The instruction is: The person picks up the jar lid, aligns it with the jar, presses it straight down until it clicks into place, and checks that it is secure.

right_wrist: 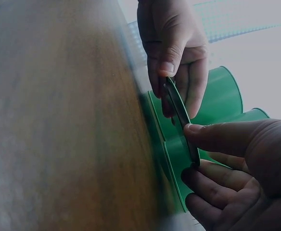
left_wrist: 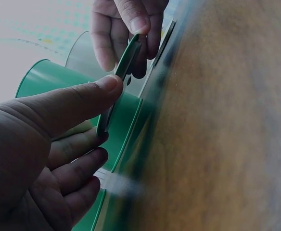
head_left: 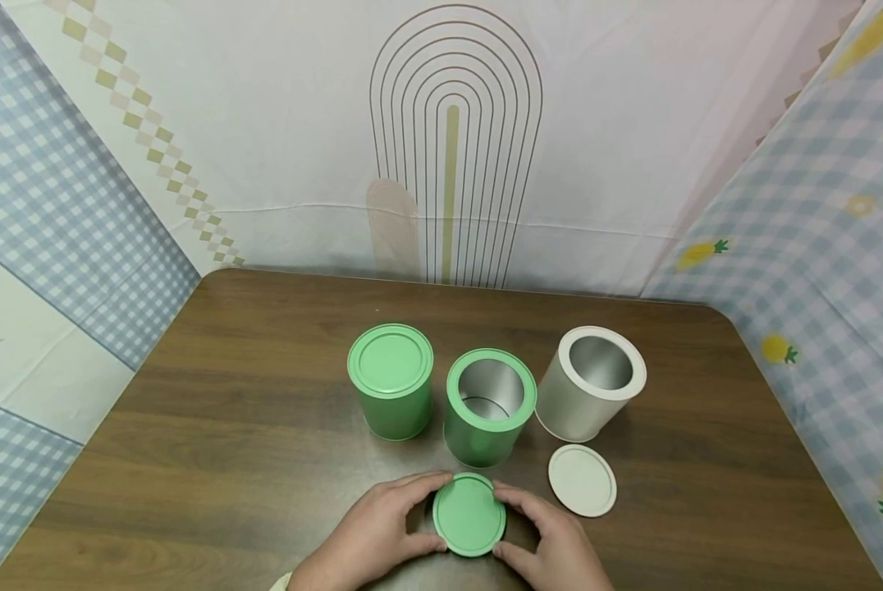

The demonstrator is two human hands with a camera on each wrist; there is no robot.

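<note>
Both hands hold a round green lid (head_left: pixel 469 515) by its rim, raised off the tabletop. My left hand (head_left: pixel 382 529) pinches its left edge between thumb and fingers; my right hand (head_left: pixel 548 538) does likewise on the right edge. Seen edge-on in the left wrist view, the lid (left_wrist: pixel 120 79) is tilted and apart from the wood. Just beyond it stands an open green can (head_left: pixel 486 447) with a bare metal inside. A second green can (head_left: pixel 391 361), to the left, has its lid on.
An open white can (head_left: pixel 578 406) stands right of the green ones, slightly tilted in view. Its matching white lid (head_left: pixel 582 481) lies flat on the brown wooden table (head_left: pixel 227 427). Patterned cloths (head_left: pixel 301 123) hang behind and at both sides.
</note>
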